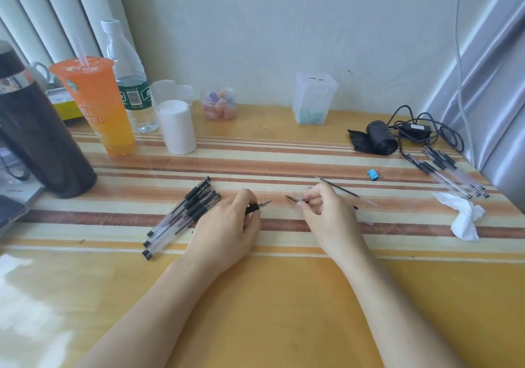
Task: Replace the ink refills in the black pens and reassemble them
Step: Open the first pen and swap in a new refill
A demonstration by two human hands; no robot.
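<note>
Far left: a dark flask [37,129], an orange drink cup [98,103], a water bottle [130,75] and a white roll [176,126] crowd the back-left corner of the striped table [284,296].

Left pile: several black pens [181,217] lie bunched and slanted just beside the left hand; they look whole, though whether their refills are new cannot be told.

Left hand: the left hand [227,234] is closed around a pen front section [257,207], its black grip and metal tip pointing right, low over the table.

Right hand: the right hand [326,214] pinches a small dark part [295,198] between thumb and fingertips; it looks like a cap or short end piece, too small to name surely.

Loose refill: one thin black refill [338,187] lies on the table just behind the right hand.

Right edge: a second bunch of pens [449,171] rests near the table's right edge, with a crumpled tissue [463,217], a blue binder clip [372,174] and a black camera with cable [383,137] near.

Progress: judged mid-task, one pen in pieces, two bunches not sorted by sight.

Room: the near half of the table is bare and wide; the back-left cups and the right edge are the places to avoid.
</note>
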